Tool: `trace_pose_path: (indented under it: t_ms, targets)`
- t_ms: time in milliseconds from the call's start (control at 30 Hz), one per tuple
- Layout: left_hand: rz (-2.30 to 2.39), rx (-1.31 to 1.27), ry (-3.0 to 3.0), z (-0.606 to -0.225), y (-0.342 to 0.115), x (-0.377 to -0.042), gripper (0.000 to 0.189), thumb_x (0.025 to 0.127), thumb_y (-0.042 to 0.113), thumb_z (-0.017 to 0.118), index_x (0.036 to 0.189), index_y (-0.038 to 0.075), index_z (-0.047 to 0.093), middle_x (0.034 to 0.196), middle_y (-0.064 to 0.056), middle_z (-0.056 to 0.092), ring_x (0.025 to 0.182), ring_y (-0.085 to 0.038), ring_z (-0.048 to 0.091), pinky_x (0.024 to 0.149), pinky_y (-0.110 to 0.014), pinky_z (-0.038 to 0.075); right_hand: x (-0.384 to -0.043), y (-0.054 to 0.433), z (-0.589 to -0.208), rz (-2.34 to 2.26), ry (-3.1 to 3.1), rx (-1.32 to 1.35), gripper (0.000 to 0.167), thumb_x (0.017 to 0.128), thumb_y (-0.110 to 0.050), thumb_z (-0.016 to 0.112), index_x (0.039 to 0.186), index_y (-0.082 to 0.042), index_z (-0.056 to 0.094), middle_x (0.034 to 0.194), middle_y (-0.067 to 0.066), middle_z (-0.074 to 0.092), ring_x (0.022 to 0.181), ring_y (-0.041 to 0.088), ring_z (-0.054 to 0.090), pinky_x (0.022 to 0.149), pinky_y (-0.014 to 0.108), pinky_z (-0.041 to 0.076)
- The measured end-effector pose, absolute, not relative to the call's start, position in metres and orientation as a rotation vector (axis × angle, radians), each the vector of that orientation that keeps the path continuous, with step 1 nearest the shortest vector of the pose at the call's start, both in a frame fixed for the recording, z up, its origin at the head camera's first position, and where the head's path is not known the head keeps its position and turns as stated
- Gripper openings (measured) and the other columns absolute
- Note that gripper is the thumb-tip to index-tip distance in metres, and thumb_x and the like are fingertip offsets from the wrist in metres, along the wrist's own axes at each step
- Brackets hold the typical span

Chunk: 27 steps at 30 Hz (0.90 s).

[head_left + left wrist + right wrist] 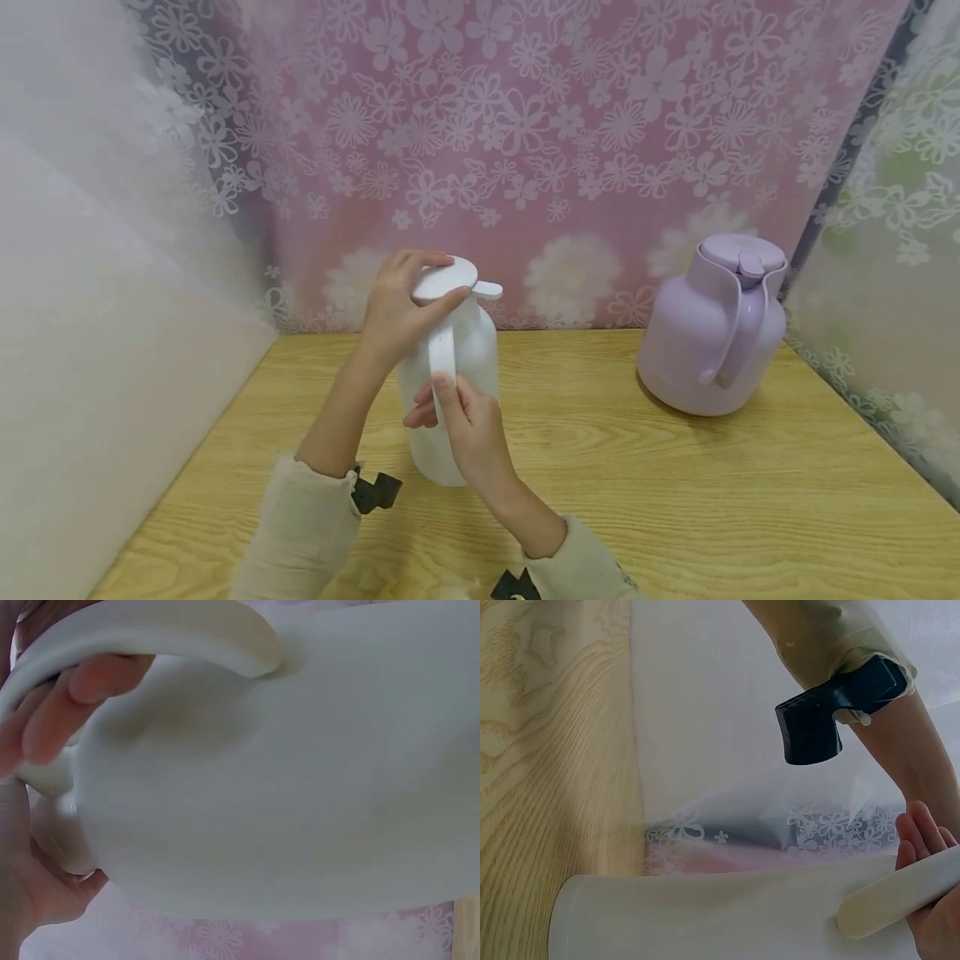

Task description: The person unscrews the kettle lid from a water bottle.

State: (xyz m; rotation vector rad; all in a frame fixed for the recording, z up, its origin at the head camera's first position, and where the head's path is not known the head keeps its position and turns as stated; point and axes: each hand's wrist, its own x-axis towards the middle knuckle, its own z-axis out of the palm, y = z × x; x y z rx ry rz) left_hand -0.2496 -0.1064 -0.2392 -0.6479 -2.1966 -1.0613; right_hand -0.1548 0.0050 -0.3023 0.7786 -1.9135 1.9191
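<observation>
A white thermos jug [478, 354] stands upright on the table, its handle [442, 348] towards me. My left hand [393, 310] grips the round white lid [453, 277] from the left, fingers over the top and thumb along the near edge. A small white lever [488, 290] sticks out to the right of the lid. Lower down, my right hand [477, 429] holds the handle, thumb on the outside and fingers curled through the loop. In the left wrist view, those fingers [109, 677] show under the handle, beside the jug's smooth body [300, 780].
A lilac thermos jug [693, 346] stands at the back right of the wooden table [600, 467], its handle facing me. A pink flowered curtain [555, 167] hangs behind, with pale sheets at both sides. Each wrist carries a black camera mount [377, 492].
</observation>
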Motion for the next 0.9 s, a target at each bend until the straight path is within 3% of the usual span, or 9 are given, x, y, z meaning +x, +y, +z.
trace_pose_path:
  t_ms: [267,500,900]
  targets:
    - [-0.981,-0.470,-2.308,-0.231,-0.098,-0.246,0.044,0.072,0.042,0.076,0.104,0.015,0.063,0.104,-0.002,0.053,0.105,-0.022,0.040,0.080,-0.043,0.040,-0.157,0.005,-0.303,1.918,-1.899,0.778,0.028,0.099,-0.003,0.037,0.082,0.008,0.057,0.068,0.018,0.065,0.066,0.030,0.065,0.061,0.037,0.052]
    - [-0.671,-0.347,-2.434,-0.219,-0.089,-0.243,0.053,0.071,0.055,0.070,0.103,0.014,0.058,0.101,-0.006,0.048,0.096,-0.025,0.038,0.077,-0.036,0.038,-0.157,0.005,-0.303,1.927,-1.913,0.773,0.029,0.099,-0.004,0.037,0.082,0.007,0.057,0.068,0.017,0.065,0.067,0.029,0.065,0.062,0.037,0.052]
    - [-0.577,-0.345,-2.454,-0.220,-0.089,-0.245,0.056,0.072,0.058,0.066,0.104,0.013,0.054,0.100,-0.007,0.045,0.094,-0.025,0.038,0.077,-0.036,0.036,-0.157,0.005,-0.303,1.930,-1.900,0.780,0.028,0.099,-0.002,0.037,0.082,0.008,0.057,0.068,0.018,0.065,0.066,0.031,0.065,0.062,0.037,0.052]
